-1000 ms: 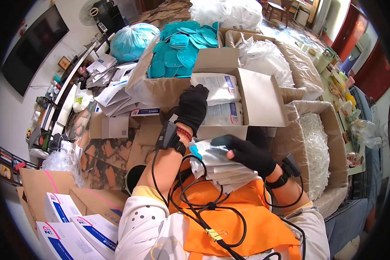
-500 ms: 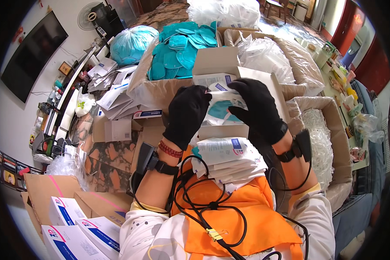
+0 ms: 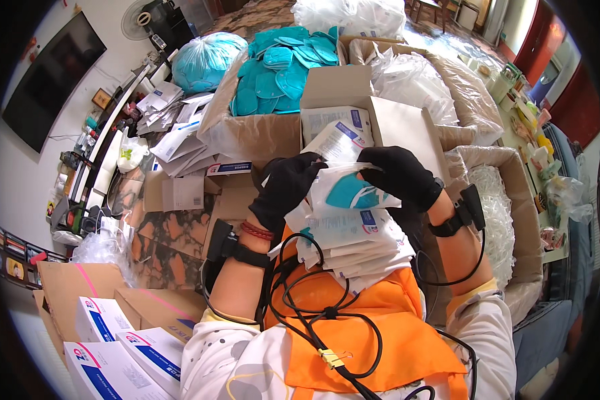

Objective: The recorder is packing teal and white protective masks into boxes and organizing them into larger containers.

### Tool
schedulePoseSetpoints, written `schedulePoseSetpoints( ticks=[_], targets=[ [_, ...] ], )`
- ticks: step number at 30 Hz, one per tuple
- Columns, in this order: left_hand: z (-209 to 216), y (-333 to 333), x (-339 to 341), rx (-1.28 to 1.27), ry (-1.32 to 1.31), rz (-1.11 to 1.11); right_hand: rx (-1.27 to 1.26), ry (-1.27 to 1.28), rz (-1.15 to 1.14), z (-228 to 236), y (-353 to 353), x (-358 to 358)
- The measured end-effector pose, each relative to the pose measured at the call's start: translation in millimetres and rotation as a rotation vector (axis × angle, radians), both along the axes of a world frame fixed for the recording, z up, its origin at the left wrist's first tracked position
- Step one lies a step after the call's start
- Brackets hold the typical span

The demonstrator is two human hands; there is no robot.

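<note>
packet (image 3: 353, 190), white-edged with a teal piece showing through its clear face, held up in front of the person's chest, just above a stack of packets (image 3: 373, 243). the left hand (image 3: 288, 190), in a black glove, is clamped on its upper left edge; the right hand (image 3: 403, 179), gloved the same way, pinches its upper right edge. the hands are apart from each other, with the packet stretched between them. the stack below lies loosely piled on an orange apron (image 3: 380, 333), and black cables (image 3: 330, 312) loop over the apron, gathered by a yellow clip (image 3: 331, 359).

just beyond the hands is an open box (image 3: 407, 137) with its flaps up; more packets are in it, one of them tilted (image 3: 340, 141). behind that, to the left, a carton (image 3: 263, 137) is heaped with flat teal pieces (image 3: 270, 80). to the right, a plastic-lined carton (image 3: 470, 100) holds white bags (image 3: 413, 90), and nearer, another carton (image 3: 530, 233) holds clear crinkled plastic (image 3: 492, 220). at lower left stand white boxes (image 3: 117, 373) with blue bands. farther off are a teal-filled bag (image 3: 207, 63) and a wall screen (image 3: 53, 77).
</note>
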State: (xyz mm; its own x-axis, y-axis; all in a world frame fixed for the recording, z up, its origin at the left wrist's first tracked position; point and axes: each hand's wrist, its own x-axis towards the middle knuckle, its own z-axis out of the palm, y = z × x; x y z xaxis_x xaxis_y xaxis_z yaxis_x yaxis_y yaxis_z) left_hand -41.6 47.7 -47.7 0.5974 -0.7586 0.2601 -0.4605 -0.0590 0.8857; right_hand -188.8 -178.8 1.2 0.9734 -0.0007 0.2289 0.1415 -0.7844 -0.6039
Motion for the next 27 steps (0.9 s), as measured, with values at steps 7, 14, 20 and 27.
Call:
schedulePoseSetpoints(
  ticks=[7,14,20,27],
  targets=[
    [16,-18,-35,-0.056,-0.188,0.020,-0.158,-0.012,0.014,-2,21,0],
    [-12,-30,-39,-0.114,-0.083,0.138,-0.458,-0.255,0.003,1,53,-8],
    [-52,-23,11,0.257,-0.588,0.397,-0.508,-0.376,0.250,18,97,-37],
    [-20,1,8,0.099,-0.337,0.560,-0.308,-0.392,-0.073,11,68,-34]
  ],
)
